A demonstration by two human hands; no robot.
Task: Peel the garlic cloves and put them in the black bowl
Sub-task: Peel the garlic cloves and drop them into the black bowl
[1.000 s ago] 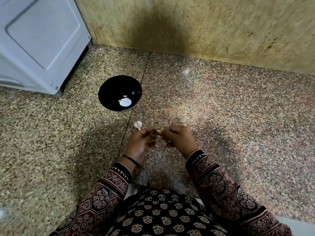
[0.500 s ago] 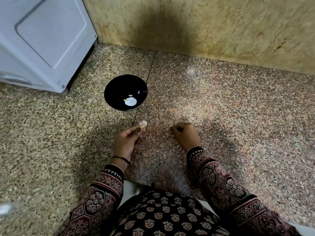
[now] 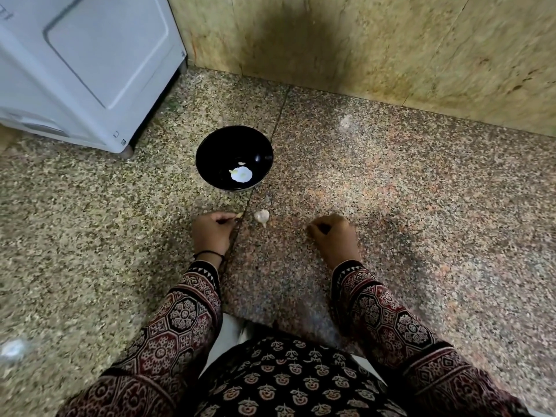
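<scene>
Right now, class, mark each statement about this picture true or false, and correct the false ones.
1. The black bowl is empty. False: pale pieces lie in it.
2. A garlic lies on the floor between the two hands. True.
3. The left hand pinches a small pale bit. True.
4. The right hand reaches into the bowl. False: it is curled low by the floor, well apart from the bowl.

A round black bowl (image 3: 221, 147), with pale garlic pieces (image 3: 241, 174) in it, is set on the speckled stone floor (image 3: 391, 191) right of a white metal cabinet (image 3: 90, 64). Nearer, a papery garlic bulb (image 3: 261, 216) is laid between the right hand (image 3: 335, 236) and the left hand (image 3: 212, 233), where a small clove (image 3: 239, 216) is pinched.
</scene>
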